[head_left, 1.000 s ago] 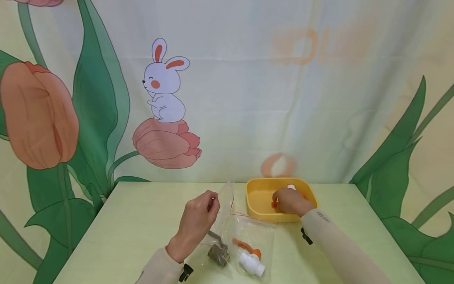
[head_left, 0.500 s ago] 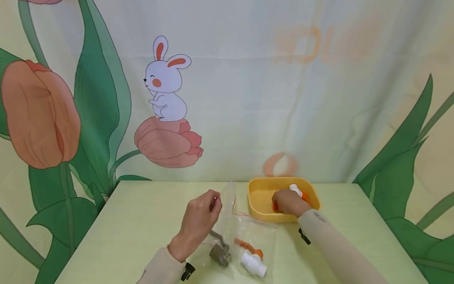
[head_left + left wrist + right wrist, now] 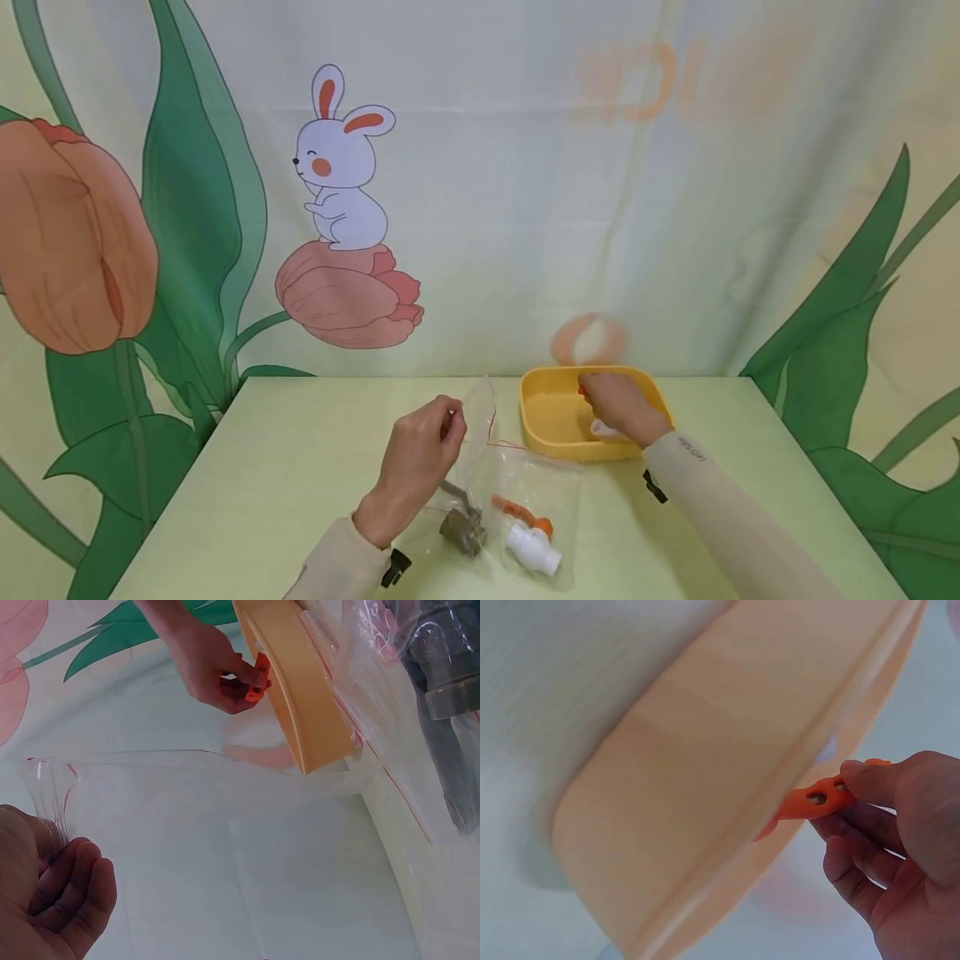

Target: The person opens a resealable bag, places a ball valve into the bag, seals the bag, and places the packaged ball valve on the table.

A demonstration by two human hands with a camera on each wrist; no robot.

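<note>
My left hand (image 3: pixel 420 450) pinches the upper edge of a clear zip bag (image 3: pixel 187 795) with a red seal line, holding it up off the table. In the left wrist view I see nothing inside that bag's raised part. Over the yellow bin (image 3: pixel 536 442), my right hand (image 3: pixel 618 404) pinches the orange handle (image 3: pixel 821 796) of a valve between thumb and fingers. A white part (image 3: pixel 603 429) shows below that hand inside the bin; whether it joins the handle is hidden.
On the table, a clear zip bag (image 3: pixel 566 500) holds a white valve (image 3: pixel 532 548) with an orange lever (image 3: pixel 522 512). Left of it lies a grey metal ball valve (image 3: pixel 462 531) in clear plastic. A printed curtain (image 3: pixel 480 208) hangs behind the table.
My right hand has moved up and toward the bin's far side with the orange handle. The white part now shows lower, near the bin's front. My left hand keeps its pinch on the bag.
</note>
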